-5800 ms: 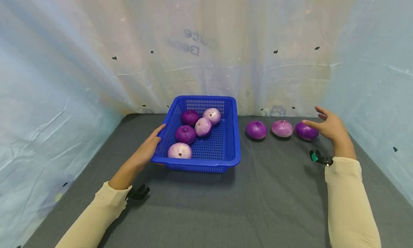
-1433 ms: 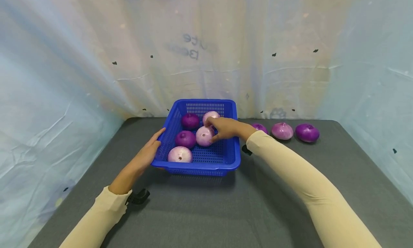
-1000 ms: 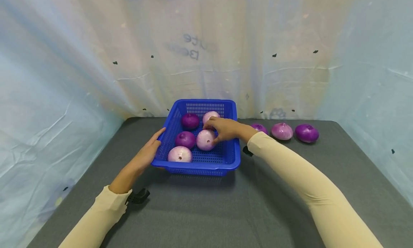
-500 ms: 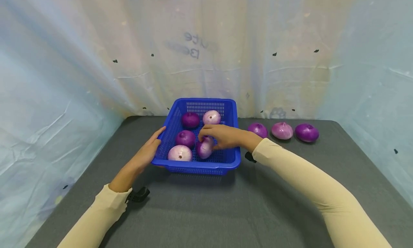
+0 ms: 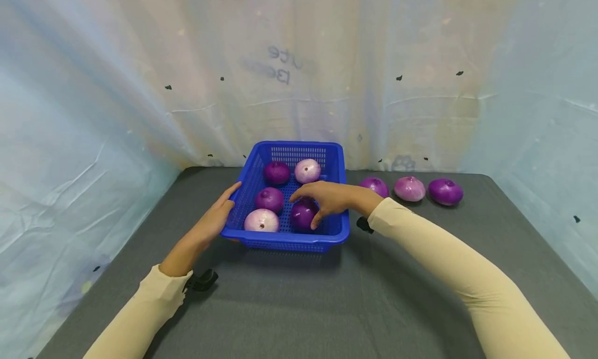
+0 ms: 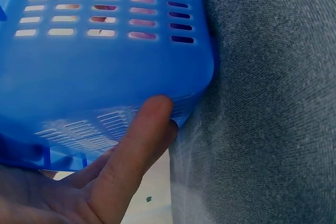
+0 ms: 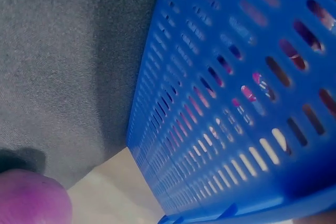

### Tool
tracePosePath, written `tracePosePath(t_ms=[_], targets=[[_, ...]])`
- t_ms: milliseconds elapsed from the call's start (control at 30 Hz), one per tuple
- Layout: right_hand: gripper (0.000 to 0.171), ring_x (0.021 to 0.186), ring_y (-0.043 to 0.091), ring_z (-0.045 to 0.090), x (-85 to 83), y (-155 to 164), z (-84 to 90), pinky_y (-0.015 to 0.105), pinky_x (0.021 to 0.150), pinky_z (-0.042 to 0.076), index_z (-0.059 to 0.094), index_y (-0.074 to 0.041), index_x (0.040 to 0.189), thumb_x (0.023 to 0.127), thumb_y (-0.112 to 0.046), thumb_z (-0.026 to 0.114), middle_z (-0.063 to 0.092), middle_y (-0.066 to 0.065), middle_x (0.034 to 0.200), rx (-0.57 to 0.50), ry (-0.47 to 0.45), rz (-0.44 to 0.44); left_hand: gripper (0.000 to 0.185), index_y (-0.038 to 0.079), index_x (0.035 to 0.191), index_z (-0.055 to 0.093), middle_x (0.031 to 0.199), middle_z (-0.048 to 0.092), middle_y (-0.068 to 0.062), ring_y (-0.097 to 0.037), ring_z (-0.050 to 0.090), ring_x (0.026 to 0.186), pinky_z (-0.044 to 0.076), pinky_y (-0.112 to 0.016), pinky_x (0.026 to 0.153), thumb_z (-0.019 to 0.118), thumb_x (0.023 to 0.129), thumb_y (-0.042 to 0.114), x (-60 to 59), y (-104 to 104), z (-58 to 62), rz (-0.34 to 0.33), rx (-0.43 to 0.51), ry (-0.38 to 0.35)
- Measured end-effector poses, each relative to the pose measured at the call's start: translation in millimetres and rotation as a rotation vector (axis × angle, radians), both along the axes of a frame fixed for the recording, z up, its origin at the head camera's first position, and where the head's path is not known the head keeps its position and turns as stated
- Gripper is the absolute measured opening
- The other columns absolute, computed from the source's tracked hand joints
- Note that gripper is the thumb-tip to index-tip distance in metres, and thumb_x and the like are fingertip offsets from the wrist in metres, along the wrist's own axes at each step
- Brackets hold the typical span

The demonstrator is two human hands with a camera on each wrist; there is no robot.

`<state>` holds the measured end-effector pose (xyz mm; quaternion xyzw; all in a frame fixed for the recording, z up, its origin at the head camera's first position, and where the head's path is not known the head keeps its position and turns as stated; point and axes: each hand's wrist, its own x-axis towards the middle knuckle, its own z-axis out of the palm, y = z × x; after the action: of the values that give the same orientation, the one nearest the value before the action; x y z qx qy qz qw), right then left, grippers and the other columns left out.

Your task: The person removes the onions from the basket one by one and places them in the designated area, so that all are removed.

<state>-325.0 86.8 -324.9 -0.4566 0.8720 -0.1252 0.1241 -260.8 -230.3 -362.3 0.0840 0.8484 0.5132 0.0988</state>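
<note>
A blue perforated plastic basket (image 5: pixel 282 239) holds several onions in loose rows. My left hand (image 5: pixel 212 219) holds its left side near the front corner; in the left wrist view the thumb (image 6: pixel 134 150) lies straight along the basket wall. Inside, my right hand (image 5: pixel 329 197) curves over a dark purple onion (image 5: pixel 302 216) at the front right, thumb at its near side and fingers behind. Left of it lies a pale onion (image 5: pixel 261 221), with a purple onion (image 5: pixel 269 199) behind that. Farther back are a dark onion (image 5: pixel 276 173) and a pale onion (image 5: pixel 307 170).
Right of the basket, three more onions stand in a row on the grey cloth: one purple (image 5: pixel 375 185) partly behind the right arm, one pink (image 5: pixel 409 189), one dark purple (image 5: pixel 446 192). Pale curtains (image 5: pixel 374 89) close off the back and sides.
The right hand has come from the rightmost table onion into the basket. The onion under it has moved toward the front right and turned from its pale side to its dark one.
</note>
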Motion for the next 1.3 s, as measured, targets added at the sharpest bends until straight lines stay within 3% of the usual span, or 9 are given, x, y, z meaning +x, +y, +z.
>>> tracePosePath(t_ms=[267,400,500,667,833,933,1100,1200,1300], targets=[[0.080,0.139,0.016,0.046,0.7,-6.0,-1.7,0.039,0.118,0.034,0.051,-0.021,0.145,0.075,-0.033,0.087,0.051,0.000,0.150,0.156,-0.035,0.006,0.054,0.037,0.160,0.004,0.167,0.007,-0.016,-0.053,0.029,0.143,0.028,-0.073,0.108,0.017,0.108,0.027,2.4,0.9,3.1,-0.003,0.006,0.008],[0.082,0.138,0.015,0.045,1.5,-7.1,-3.7,0.040,0.117,0.035,0.048,-0.027,0.147,0.075,-0.032,0.087,0.049,-0.002,0.151,0.185,-0.077,-0.006,0.054,0.038,0.160,0.005,0.166,0.008,-0.019,-0.054,0.037,0.136,0.052,-0.063,0.089,0.018,0.108,0.027,2.5,-0.4,2.2,0.001,0.020,-0.007],[0.082,0.137,0.016,0.046,2.5,-5.8,-4.6,0.041,0.117,0.036,0.048,-0.028,0.146,0.074,-0.032,0.088,0.050,-0.003,0.150,0.171,-0.095,-0.013,0.054,0.039,0.160,0.006,0.166,0.009,-0.020,-0.055,0.040,0.132,0.059,-0.054,0.074,0.018,0.108,0.026,1.8,-0.7,-0.1,0.001,0.024,-0.020],[0.088,0.141,0.019,0.043,2.6,-3.2,-2.8,0.043,0.118,0.034,0.046,-0.025,0.148,0.072,-0.034,0.089,0.048,0.000,0.151,0.103,-0.079,-0.014,0.055,0.038,0.160,0.008,0.166,0.010,-0.019,-0.053,0.039,0.135,0.055,-0.058,0.086,0.019,0.108,0.026,-1.3,0.5,-3.2,0.000,0.020,-0.007],[0.093,0.137,0.024,0.045,2.3,-3.1,-0.3,0.046,0.116,0.036,0.045,-0.021,0.150,0.071,-0.042,0.089,0.047,0.005,0.146,0.084,-0.035,-0.002,0.056,0.041,0.159,0.010,0.165,0.012,-0.020,-0.055,0.043,0.130,0.060,-0.051,0.068,0.020,0.106,0.024,-1.7,0.2,-2.0,0.025,0.056,-0.033],[0.091,0.135,0.025,0.045,3.2,-3.7,0.2,0.046,0.115,0.037,0.047,-0.020,0.149,0.072,-0.043,0.088,0.046,0.006,0.144,0.082,-0.025,-0.020,0.056,0.041,0.159,0.009,0.165,0.011,-0.019,-0.055,0.042,0.131,0.060,-0.047,0.066,0.020,0.106,0.024,-1.0,-0.7,-1.5,0.026,0.049,-0.028],[0.087,0.134,0.025,0.046,3.4,-4.9,-1.0,0.045,0.115,0.037,0.049,-0.016,0.147,0.073,-0.040,0.088,0.046,0.008,0.144,0.050,-0.007,-0.043,0.056,0.040,0.159,0.008,0.166,0.010,-0.019,-0.054,0.041,0.133,0.058,-0.055,0.079,0.019,0.106,0.024,-1.2,-1.2,-1.6,0.019,0.023,-0.012],[0.087,0.135,0.025,0.046,3.4,-4.9,-2.3,0.045,0.115,0.037,0.048,-0.015,0.147,0.073,-0.041,0.087,0.046,0.008,0.147,0.037,-0.002,-0.055,0.056,0.039,0.160,0.007,0.167,0.010,-0.018,-0.053,0.037,0.138,0.046,-0.065,0.098,0.019,0.107,0.024,-0.1,-0.5,-1.3,0.015,0.001,-0.003],[0.089,0.136,0.024,0.046,3.2,-4.9,-3.3,0.044,0.115,0.037,0.047,-0.015,0.148,0.073,-0.043,0.087,0.048,0.007,0.148,0.034,0.003,-0.064,0.056,0.039,0.159,0.007,0.167,0.009,-0.016,-0.052,0.034,0.140,0.039,-0.068,0.104,0.019,0.107,0.024,1.1,-0.2,-0.7,0.018,-0.007,-0.002]])
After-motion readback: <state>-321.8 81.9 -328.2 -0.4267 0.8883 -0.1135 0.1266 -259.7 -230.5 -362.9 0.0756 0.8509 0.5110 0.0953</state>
